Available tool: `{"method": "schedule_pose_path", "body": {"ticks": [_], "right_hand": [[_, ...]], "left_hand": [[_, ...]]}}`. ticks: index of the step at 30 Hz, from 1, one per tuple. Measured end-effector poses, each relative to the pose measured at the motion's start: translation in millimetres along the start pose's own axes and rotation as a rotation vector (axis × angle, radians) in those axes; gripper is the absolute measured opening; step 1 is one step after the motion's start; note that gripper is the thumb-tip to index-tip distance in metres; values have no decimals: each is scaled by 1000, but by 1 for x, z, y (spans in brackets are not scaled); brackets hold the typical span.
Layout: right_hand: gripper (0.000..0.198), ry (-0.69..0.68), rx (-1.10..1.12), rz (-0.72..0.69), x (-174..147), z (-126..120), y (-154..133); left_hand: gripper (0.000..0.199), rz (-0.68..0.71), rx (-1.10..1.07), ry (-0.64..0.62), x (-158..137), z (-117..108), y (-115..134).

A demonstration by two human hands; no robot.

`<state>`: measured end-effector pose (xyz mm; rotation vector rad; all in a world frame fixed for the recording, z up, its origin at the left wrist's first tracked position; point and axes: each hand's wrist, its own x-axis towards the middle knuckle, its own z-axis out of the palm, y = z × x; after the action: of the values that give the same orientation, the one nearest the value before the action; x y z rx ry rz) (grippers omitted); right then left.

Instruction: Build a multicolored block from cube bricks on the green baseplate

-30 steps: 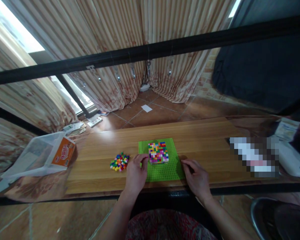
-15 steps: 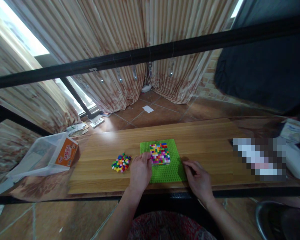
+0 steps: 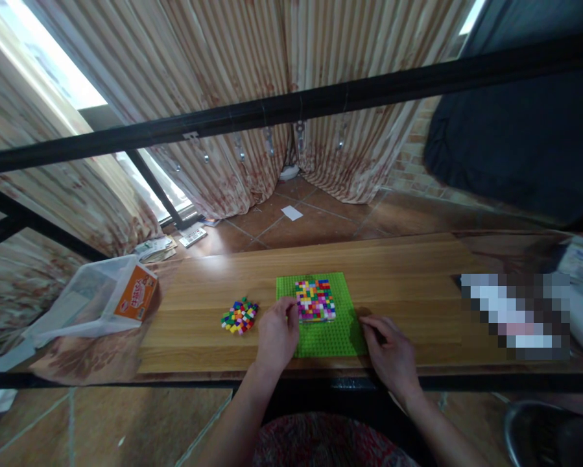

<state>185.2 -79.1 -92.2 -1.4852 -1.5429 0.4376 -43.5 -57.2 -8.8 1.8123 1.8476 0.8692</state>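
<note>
A green studded baseplate (image 3: pixel 325 340) lies on the wooden board, bearing a square block of small multicoloured toy bricks (image 3: pixel 315 300). My left hand (image 3: pixel 277 331) reaches over the plate's left side, thumb and forefinger pinched together at the block's left edge. Whatever is between those fingertips is hidden. At the plate's right edge, my right hand (image 3: pixel 391 353) is closed, its curled fingers holding that edge. Left of my left hand lies a loose pile of toy bricks (image 3: pixel 240 316) in many colours.
The wooden board (image 3: pixel 398 272) spans a low table with a black frame. A clear plastic bin (image 3: pixel 91 301) with an orange label stands to the left. A black rail (image 3: pixel 252 111) crosses beyond the board. Pixelated items (image 3: pixel 512 318) lie at right. A metal-rimmed round thing (image 3: pixel 519 421) is at lower right.
The whole view has shifted slightly, so things appear a little further right. Both hands keep nearly the same places on the plate and block.
</note>
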Motion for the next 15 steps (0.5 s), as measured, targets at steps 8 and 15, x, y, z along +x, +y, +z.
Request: {"method": "schedule_pose_path", "body": {"ticks": [8,15], "right_hand": [[28,-14,-14,1,0,0,-1],[28,-10,-31,-12,0,0,0]], "left_hand": [[15,-75,-155,27,6,6,-7],[14,-136,-282,43,10,15,-17]]}}
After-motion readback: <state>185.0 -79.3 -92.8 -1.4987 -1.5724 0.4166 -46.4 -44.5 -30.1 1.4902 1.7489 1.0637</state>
